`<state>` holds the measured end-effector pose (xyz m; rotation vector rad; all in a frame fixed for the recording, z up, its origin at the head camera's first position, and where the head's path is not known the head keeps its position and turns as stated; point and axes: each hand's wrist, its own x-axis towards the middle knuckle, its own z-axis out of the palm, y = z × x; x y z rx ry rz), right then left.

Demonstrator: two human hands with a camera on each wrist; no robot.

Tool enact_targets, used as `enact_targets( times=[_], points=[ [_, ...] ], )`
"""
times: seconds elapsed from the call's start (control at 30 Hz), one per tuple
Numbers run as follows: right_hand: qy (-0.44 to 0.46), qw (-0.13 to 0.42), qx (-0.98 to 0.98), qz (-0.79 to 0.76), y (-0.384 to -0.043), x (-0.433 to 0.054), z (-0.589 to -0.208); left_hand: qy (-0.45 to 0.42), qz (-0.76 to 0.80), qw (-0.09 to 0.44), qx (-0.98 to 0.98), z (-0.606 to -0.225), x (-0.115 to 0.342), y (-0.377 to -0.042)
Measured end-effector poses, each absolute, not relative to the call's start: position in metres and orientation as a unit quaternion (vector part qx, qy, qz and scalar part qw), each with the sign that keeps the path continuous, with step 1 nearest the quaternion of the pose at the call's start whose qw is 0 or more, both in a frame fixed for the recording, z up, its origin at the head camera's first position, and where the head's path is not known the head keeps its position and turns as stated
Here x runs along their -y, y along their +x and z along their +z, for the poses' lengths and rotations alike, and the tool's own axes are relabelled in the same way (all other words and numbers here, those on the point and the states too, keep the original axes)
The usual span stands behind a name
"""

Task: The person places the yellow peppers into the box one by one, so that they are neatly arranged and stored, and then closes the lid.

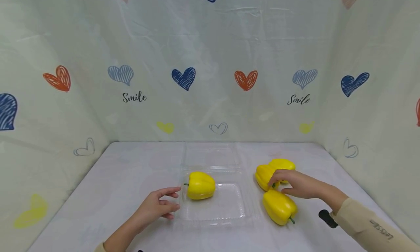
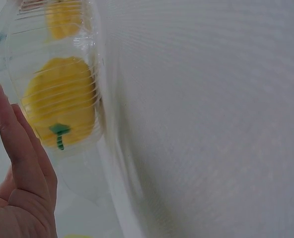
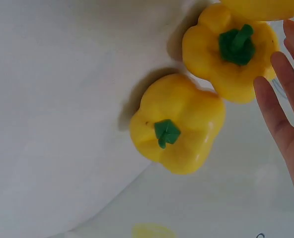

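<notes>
One yellow bell pepper (image 1: 201,186) lies on its side in the left part of a clear plastic clamshell box (image 1: 226,204), its stem pointing left. My left hand (image 1: 154,206) is at the box's left wall, fingers loosely extended and holding nothing. Over on the right, my right hand (image 1: 303,184) hovers over a cluster of yellow peppers, its bent fingers above the middle pepper (image 1: 262,175). A nearer pepper (image 1: 279,208) lies under the thumb, and a farther one (image 1: 285,164) is partly covered. The right wrist view shows the fingers (image 3: 271,101) relaxed beside a green-stemmed pepper (image 3: 201,54).
The box's lid (image 1: 211,157) is folded back flat toward the rear of the white table (image 1: 137,171). A curtain with printed hearts (image 1: 183,78) encloses the table at the back and sides. A black strap piece (image 1: 328,218) shows at my right wrist.
</notes>
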<state>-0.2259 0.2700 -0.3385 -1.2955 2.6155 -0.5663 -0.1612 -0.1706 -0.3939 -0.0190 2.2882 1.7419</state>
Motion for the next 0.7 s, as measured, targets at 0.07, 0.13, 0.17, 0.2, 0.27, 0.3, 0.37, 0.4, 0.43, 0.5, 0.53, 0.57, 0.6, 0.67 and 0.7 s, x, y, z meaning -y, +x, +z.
enact_targets(
  times=[0.07,0.13,0.17,0.2,0.27,0.3,0.37,0.4,0.43,0.5,0.53,0.57,0.6,0.67,0.7],
  points=[
    [-0.445,0.094,-0.871,-0.188,-0.226,-0.273,-0.34,-0.01,0.599,0.131,-0.79,-0.394,0.17,-0.161],
    [-0.451,0.105,-0.866,-0.188,-0.226,-0.275,-0.341,-0.01,0.599,0.131,-0.79,-0.394,0.17,-0.161],
    [-0.451,0.111,-0.865,-0.188,-0.225,-0.277,-0.342,-0.01,0.598,0.131,-0.79,-0.394,0.17,-0.161],
    [-0.452,0.117,-0.863,-0.191,-0.225,-0.278,-0.343,-0.01,0.598,0.132,-0.791,-0.394,0.171,-0.162],
    [-0.456,0.118,-0.861,-0.192,-0.224,-0.28,-0.344,-0.009,0.599,0.132,-0.79,-0.394,0.171,-0.162],
    [-0.457,0.116,-0.861,-0.191,-0.224,-0.28,-0.345,-0.009,0.599,0.132,-0.79,-0.394,0.171,-0.162],
    [-0.458,0.111,-0.861,-0.19,-0.223,-0.282,-0.346,-0.007,0.599,0.132,-0.79,-0.394,0.171,-0.162],
    [-0.455,0.111,-0.863,-0.19,-0.223,-0.283,-0.347,-0.005,0.6,0.133,-0.789,-0.394,0.171,-0.162],
    [-0.449,0.115,-0.866,-0.19,-0.223,-0.284,-0.347,-0.004,0.6,0.133,-0.789,-0.394,0.171,-0.162],
    [-0.43,0.126,-0.873,-0.192,-0.222,-0.286,-0.347,-0.001,0.601,0.134,-0.788,-0.394,0.171,-0.162],
    [-0.416,0.134,-0.878,-0.195,-0.222,-0.286,-0.347,0.0,0.602,0.134,-0.787,-0.394,0.171,-0.162],
    [-0.402,0.141,-0.883,-0.195,-0.222,-0.287,-0.347,0.001,0.603,0.135,-0.787,-0.394,0.171,-0.161],
    [-0.39,0.147,-0.888,-0.195,-0.221,-0.287,-0.347,0.001,0.603,0.134,-0.787,-0.394,0.17,-0.161],
    [-0.377,0.152,-0.893,-0.194,-0.221,-0.288,-0.346,0.001,0.602,0.133,-0.787,-0.393,0.17,-0.161],
    [-0.373,0.153,-0.895,-0.193,-0.221,-0.288,-0.346,0.0,0.602,0.133,-0.788,-0.393,0.17,-0.161]
  ],
)
